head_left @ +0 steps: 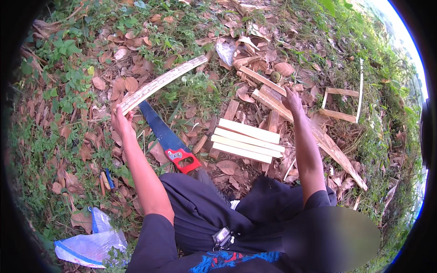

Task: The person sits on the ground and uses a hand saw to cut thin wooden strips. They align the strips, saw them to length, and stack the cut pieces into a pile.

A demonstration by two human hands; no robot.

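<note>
My left hand (122, 122) is closed round the near end of a long pale wooden strip (164, 82), which slants up and away to the right. Just below that strip lies a handsaw (160, 127) with a dark blue blade and a red handle. My right hand (292, 100) pinches the near end of a shorter wooden stick (263, 81), whose other end points to the far left. Beneath this hand, a longer rough board (327, 141) runs diagonally to the right. Several pale cut wood strips (248, 139) lie side by side between my arms.
An open wooden frame (340, 115) stands on the right. A tool with a wooden handle (200, 143) lies beside the saw. Small slim tools (107, 179) and a clear plastic bag with blue edges (93, 241) are at left. Dry leaves and grass cover the ground.
</note>
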